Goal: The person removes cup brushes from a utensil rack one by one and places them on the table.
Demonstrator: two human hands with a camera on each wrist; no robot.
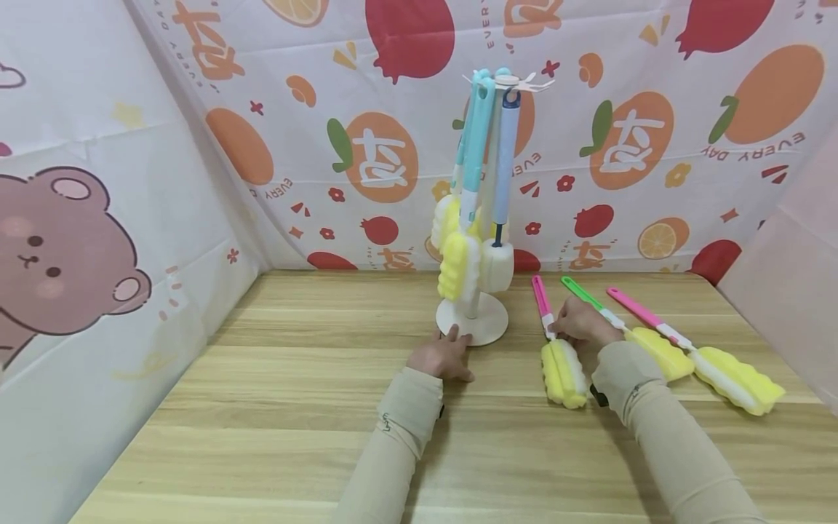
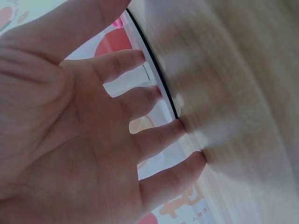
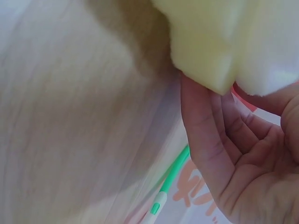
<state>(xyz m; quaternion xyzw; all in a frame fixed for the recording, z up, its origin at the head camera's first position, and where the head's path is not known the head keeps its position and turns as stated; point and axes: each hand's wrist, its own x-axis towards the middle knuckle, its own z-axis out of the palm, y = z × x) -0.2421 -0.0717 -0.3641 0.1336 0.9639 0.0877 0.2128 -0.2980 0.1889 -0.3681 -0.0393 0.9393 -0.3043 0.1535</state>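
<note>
My right hand (image 1: pixel 585 325) pinches a sponge brush (image 1: pixel 564 372) near its white neck; the brush has a pink handle and a yellow-and-white sponge head. In the right wrist view, that sponge head (image 3: pixel 210 42) hides where the fingertips and thumb meet the brush. My left hand (image 1: pixel 440 356) has its fingers spread and extended at the front edge of a white rack's round base (image 1: pixel 492 325); in the left wrist view the fingertips (image 2: pixel 192 161) reach the edge and tabletop. On the rack hang turquoise-handled sponge brushes (image 1: pixel 481 138) and a pale-blue-handled brush (image 1: pixel 505 160) with a white head.
To the right of my right hand lie a green-handled sponge brush (image 1: pixel 657 353) and another pink-handled sponge brush (image 1: pixel 736 378). Behind the wooden table (image 1: pixel 294 407) hangs a fruit-print cloth (image 1: pixel 419 44). A cloth with a bear print (image 1: pixel 59 247) borders the left side.
</note>
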